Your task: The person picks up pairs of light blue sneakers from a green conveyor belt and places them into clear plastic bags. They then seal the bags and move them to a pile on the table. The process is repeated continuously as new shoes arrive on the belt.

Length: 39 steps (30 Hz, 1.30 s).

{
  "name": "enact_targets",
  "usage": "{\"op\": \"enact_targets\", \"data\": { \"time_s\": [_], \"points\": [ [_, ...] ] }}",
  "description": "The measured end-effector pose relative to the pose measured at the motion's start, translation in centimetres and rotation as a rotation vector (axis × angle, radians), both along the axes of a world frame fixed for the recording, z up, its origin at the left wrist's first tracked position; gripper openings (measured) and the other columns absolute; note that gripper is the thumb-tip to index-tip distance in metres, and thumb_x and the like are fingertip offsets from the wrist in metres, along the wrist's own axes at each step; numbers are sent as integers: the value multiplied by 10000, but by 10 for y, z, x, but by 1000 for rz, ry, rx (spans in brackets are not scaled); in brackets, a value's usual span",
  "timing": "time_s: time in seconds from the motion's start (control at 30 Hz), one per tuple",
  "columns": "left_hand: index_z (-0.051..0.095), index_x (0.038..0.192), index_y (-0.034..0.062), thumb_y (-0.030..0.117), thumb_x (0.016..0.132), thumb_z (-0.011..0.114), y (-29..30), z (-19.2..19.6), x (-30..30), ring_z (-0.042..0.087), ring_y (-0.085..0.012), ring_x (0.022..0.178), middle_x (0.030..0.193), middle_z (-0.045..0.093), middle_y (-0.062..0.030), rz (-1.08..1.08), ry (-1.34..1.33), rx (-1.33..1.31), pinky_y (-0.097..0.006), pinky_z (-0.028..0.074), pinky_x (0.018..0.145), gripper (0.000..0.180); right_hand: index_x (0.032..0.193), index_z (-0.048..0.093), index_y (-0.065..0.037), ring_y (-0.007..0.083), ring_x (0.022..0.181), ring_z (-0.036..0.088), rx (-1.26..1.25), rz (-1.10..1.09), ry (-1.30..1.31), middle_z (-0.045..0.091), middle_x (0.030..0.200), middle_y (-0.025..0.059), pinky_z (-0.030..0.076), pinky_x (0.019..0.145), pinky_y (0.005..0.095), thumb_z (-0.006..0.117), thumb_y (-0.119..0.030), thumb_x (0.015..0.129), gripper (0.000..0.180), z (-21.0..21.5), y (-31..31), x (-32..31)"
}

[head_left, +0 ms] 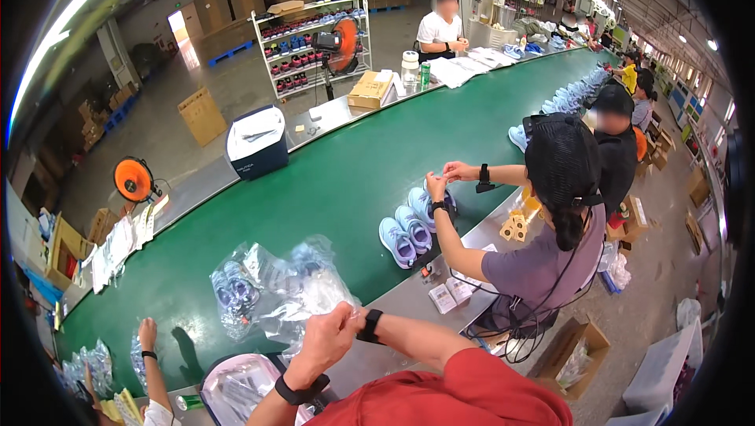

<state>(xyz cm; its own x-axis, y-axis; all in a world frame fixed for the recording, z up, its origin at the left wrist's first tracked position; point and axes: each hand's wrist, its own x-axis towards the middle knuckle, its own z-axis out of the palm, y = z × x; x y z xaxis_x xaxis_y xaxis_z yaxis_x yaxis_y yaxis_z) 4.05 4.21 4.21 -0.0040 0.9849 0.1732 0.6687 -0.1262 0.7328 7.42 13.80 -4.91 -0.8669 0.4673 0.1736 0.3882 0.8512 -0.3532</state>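
Note:
My left hand and my right hand meet close together over the near edge of the green belt. The fingers of both are closed on the edge of a clear plastic bag; part of the right hand hides behind the left. Crumpled and shiny, the bag spreads out beyond my hands, with light blue shoes showing at its far end. Left of it, another pair of blue sneakers lies in clear plastic.
Unbagged blue sneakers stand on the belt to the right, before a co-worker. Another worker's arm reaches in at lower left. A lined bin sits by my left forearm. A dark blue box stands across the belt.

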Motion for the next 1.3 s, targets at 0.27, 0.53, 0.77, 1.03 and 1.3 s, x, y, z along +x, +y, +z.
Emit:
{"op": "enact_targets", "data": {
  "time_s": [0.27, 0.53, 0.77, 1.03, 1.3],
  "points": [
    [582, 1056, 84, 131, 870, 578, -14, -43, -75, 432, -125, 464, 549, 475, -35, 523, -229, -51, -306, 376, 452, 191, 1154, 551, -80, 365, 1031, 565, -116, -108, 104, 581, 1110, 208, 423, 888, 486, 530, -280, 813, 397, -64, 23, -69],
    [549, 1051, 78, 231, 916, 546, -30, -78, -87, 505, -91, 454, 610, 537, -26, 595, -677, -84, -257, 407, 409, 204, 1178, 510, 1, 180, 920, 614, -1749, -155, 230, 593, 1041, 103, 523, 790, 333, 531, -400, 922, 476, -49, -37, 29],
    [540, 954, 76, 203, 912, 558, -40, -109, -98, 420, -41, 454, 606, 482, 28, 708, -667, 370, -230, 351, 405, 135, 675, 474, -63, 106, 521, 534, -1135, -178, 371, 494, 590, 9, 443, 488, 252, 579, -204, 898, 284, -23, -22, 34],
    [551, 973, 108, 216, 939, 521, -81, -79, -141, 418, -12, 445, 593, 465, 68, 783, -983, 249, -191, 314, 376, 117, 1001, 535, -47, 133, 740, 563, -1298, -334, 394, 557, 859, 50, 484, 574, 264, 590, -283, 883, 270, -21, -6, 61],
    [556, 914, 91, 218, 916, 540, -61, -58, -94, 424, -38, 636, 718, 472, 54, 557, -1031, 205, -213, 359, 530, 128, 877, 535, -31, 111, 664, 531, -1280, -67, 366, 520, 740, 22, 435, 551, 217, 597, -314, 893, 291, 18, -80, 19]
  ]
}}
